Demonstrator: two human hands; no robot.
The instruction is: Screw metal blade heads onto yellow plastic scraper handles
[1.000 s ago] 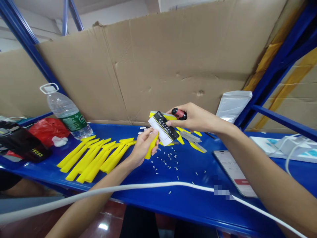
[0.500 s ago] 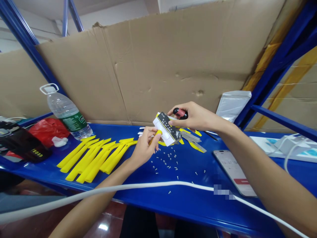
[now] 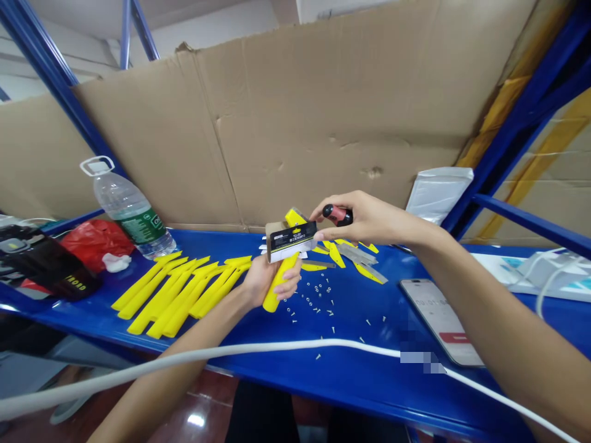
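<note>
Yellow tool (image 3: 277,292), over the blue table (image 3: 364,378), grasped in left hand (image 3: 264,280); right hand (image 3: 367,215), thumb at the printed card (image 3: 292,239), also grips a red-and-black handle (image 3: 338,215), whose bulk could hamper it and crease the card.

Handle (image 3: 277,290) smooth plastic; tabletop (image 3: 364,383) glossy; cardboard (image 3: 341,117) matt.

Light is soft, edges stretch, and white glare spots the reddish floor (image 3: 213,394).
</note>
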